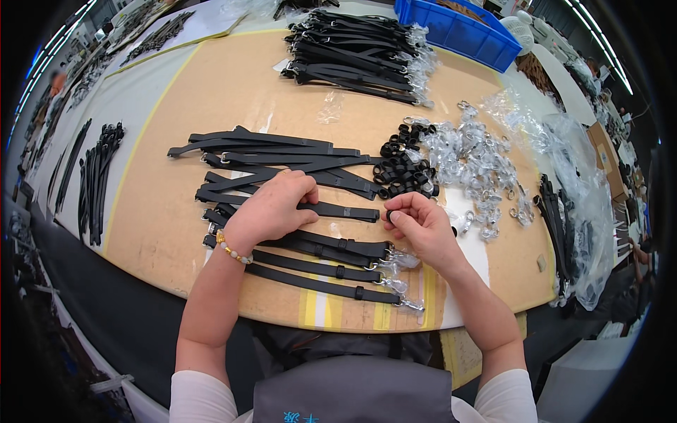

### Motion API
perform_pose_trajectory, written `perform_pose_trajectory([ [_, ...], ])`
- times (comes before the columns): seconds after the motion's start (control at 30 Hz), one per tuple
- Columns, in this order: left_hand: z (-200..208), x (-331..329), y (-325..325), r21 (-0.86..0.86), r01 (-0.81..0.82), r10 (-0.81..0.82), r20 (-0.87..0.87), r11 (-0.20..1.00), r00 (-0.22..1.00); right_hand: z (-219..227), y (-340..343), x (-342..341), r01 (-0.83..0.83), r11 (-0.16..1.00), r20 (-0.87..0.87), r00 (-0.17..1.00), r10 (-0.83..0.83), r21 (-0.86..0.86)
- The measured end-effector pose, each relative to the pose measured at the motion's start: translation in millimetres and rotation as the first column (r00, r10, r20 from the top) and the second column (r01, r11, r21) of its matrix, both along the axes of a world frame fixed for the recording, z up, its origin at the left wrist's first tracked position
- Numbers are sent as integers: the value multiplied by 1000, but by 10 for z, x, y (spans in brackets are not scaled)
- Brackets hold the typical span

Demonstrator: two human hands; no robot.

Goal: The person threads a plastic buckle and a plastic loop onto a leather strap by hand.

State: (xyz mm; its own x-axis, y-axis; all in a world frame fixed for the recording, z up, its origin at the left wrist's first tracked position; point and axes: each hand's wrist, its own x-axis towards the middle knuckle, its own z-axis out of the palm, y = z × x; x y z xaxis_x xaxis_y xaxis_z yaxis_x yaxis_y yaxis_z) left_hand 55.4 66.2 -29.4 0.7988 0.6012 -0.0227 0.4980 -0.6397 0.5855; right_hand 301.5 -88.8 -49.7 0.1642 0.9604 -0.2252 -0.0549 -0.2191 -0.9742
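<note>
My left hand point(278, 204), with a beaded bracelet at the wrist, is closed on a black leather strap point(349, 211). That strap's free end points right, toward my right hand point(423, 229). Between the right thumb and fingers I pinch a small black loop point(391, 216), just off the strap's end. Nearer to me lie straps with black loops on them and metal snap hooks, such as the front strap point(324, 283) with its hook point(412, 306). Beyond my left hand, a stack of plain straps point(275, 148) without hooks spreads across the table.
A heap of black loops point(405, 173) sits beside a pile of plastic-wrapped metal hooks point(476, 162). At the back lie bundled straps with hooks point(349, 56) and a blue bin point(462, 32). More straps point(101, 176) rest at the left; clear plastic bags point(582, 204) are at the right.
</note>
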Motion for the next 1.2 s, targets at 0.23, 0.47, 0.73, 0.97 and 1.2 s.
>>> perform_pose_trajectory([
  [0.23, 50, 69, -62, -15, 34, -34, -25, 999, 999, -52, 12, 13, 20, 999, 29, 999, -21, 41],
  [0.47, -24, 136, -119, -12, 115, -114, 69, 993, 991, -60, 19, -15, -10, 1000, -35, 999, 10, 15],
  [0.73, -23, 140, -178, 60, 201, -206, 76, 978, 976, -26, 27, -26, -31, 999, -8, 999, 32, 34],
  [0.97, 66, 142, -124, -203, 101, -73, 142, 974, 987, 27, 13, 9, 94, 983, -45, 995, -88, 160],
  [1.2, 106, 228, -151, -212, 150, -72, 335, 966, 939, -35, 18, 126, 93, 989, -496, 868, -22, 119],
])
